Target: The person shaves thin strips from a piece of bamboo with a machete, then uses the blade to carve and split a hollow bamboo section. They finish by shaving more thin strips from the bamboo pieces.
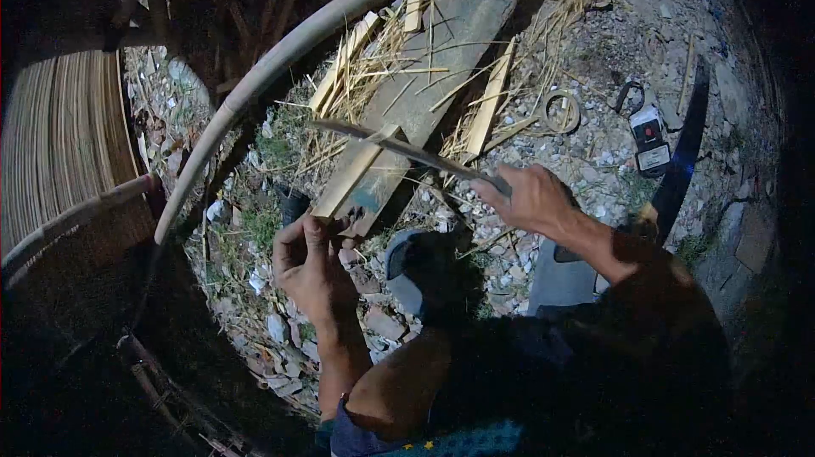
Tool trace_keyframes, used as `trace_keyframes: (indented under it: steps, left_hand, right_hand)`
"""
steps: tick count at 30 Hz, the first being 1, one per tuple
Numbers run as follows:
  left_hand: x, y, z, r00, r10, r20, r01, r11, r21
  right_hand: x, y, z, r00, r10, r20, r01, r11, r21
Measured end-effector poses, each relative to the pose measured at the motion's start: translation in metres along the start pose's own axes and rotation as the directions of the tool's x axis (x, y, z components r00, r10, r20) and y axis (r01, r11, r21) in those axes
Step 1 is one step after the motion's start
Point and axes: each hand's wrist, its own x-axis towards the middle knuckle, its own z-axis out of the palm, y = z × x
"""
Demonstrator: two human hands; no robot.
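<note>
My left hand point(316, 274) pinches the near end of a flat, pale wooden slat point(350, 179), probably split bamboo. The slat slopes up and away over a worn wooden plank point(441, 37). In my right hand point(536, 200) is the handle of a long, narrow knife point(424, 157). Its blade reaches left across the slat's far end and appears to touch it there. Thin shavings point(386, 62) lie along the plank's left side. More pale slats point(492, 100) rest around the plank, one on the right and others at the far left.
A curved pole point(272, 62) arches over the left side, near a large bundle of thin strips point(64, 134). On the gravel at right are a tape roll point(560, 112), a black device with a red button point(650, 143) and a long curved dark blade point(689, 143). My shoe point(409, 270) stands below the plank.
</note>
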Motion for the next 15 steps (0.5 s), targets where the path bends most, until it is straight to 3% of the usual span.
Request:
trace_keyframes:
  steps: [4, 6, 10, 12, 13, 15]
  left_hand:
    - [0.002, 0.0, -0.002, 0.999, -0.037, -0.013, 0.037, 0.999, 0.016]
    - [-0.004, 0.0, 0.0, 0.999, -0.047, -0.002, 0.047, 0.999, 0.008]
    - [-0.001, 0.009, -0.003, 0.997, -0.074, 0.004, 0.074, 0.997, 0.032]
    - [-0.002, 0.013, 0.001, 0.995, -0.06, -0.08, 0.067, 0.994, 0.083]
    - [-0.003, 0.013, -0.006, 0.989, -0.124, -0.082, 0.129, 0.99, 0.065]
    - [-0.006, 0.016, -0.014, 0.993, -0.115, -0.035, 0.118, 0.985, 0.122]
  right_hand:
    - [-0.013, 0.01, -0.008, 0.996, -0.073, 0.046, 0.073, 0.997, 0.0]
    - [-0.009, 0.021, -0.004, 0.999, 0.0, -0.037, 0.0, 1.0, 0.002]
    - [-0.009, 0.029, 0.002, 0.997, 0.062, 0.038, -0.06, 0.997, -0.038]
    - [-0.007, 0.032, -0.009, 0.997, 0.075, 0.027, -0.073, 0.994, -0.084]
    - [-0.006, 0.031, -0.013, 0.996, 0.088, 0.036, -0.082, 0.989, -0.122]
    - [-0.012, 0.022, -0.021, 0.991, 0.117, 0.058, -0.111, 0.99, -0.092]
